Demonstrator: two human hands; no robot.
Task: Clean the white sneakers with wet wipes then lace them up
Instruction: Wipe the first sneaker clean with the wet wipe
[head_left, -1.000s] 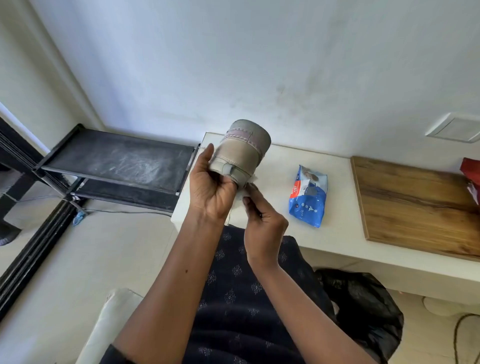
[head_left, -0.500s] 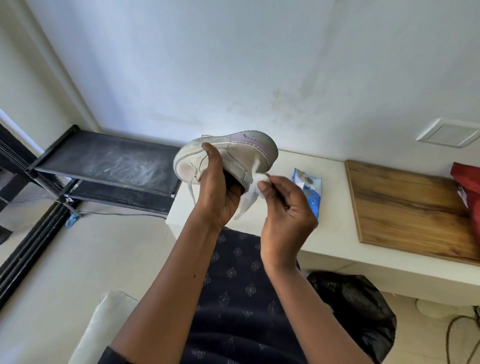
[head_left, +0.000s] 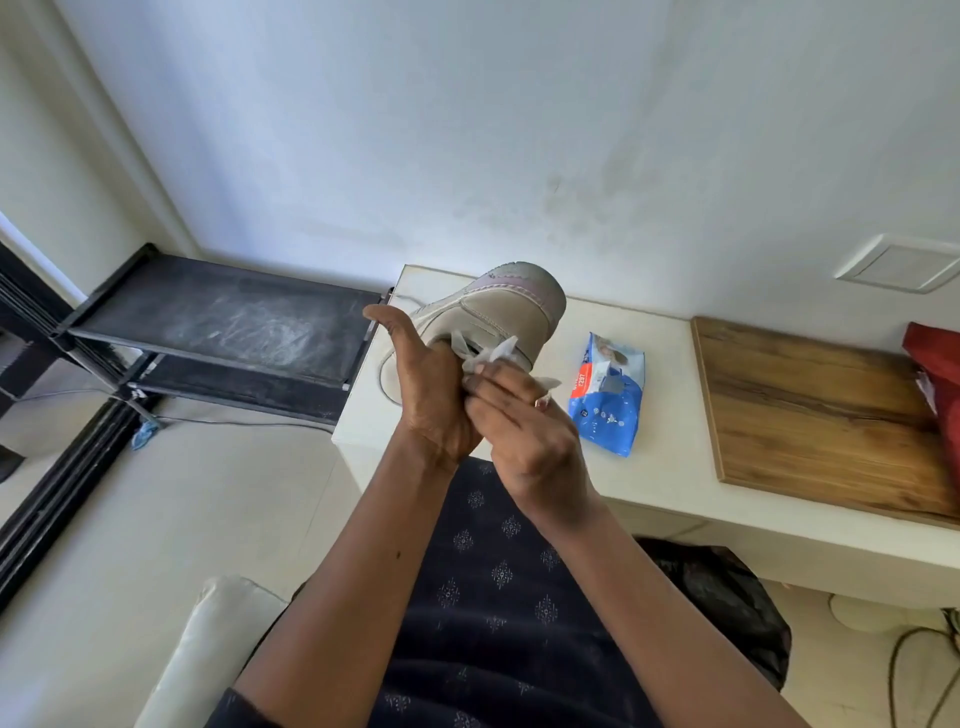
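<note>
A small white sneaker (head_left: 498, 304) with pink trim is held up in the air above the left end of the white table (head_left: 670, 483). My left hand (head_left: 431, 395) grips it from below, thumb stretched out to the left. My right hand (head_left: 524, 431) pinches a crumpled white wet wipe (head_left: 491, 356) and presses it against the sneaker's side near the opening. A loose lace hangs under the shoe, partly hidden by my left hand. A blue pack of wet wipes (head_left: 608, 395) lies flat on the table just right of my hands.
A wooden board (head_left: 815, 415) lies on the table's right half, with a red bag (head_left: 935, 374) at its far edge. A black metal shelf rack (head_left: 223, 322) stands left of the table. A black plastic bag (head_left: 727, 597) sits on the floor under the table.
The sneaker has been turned in my left hand, heel now pointing up and right. My right hand has moved the wipe lower, close against my left palm.
</note>
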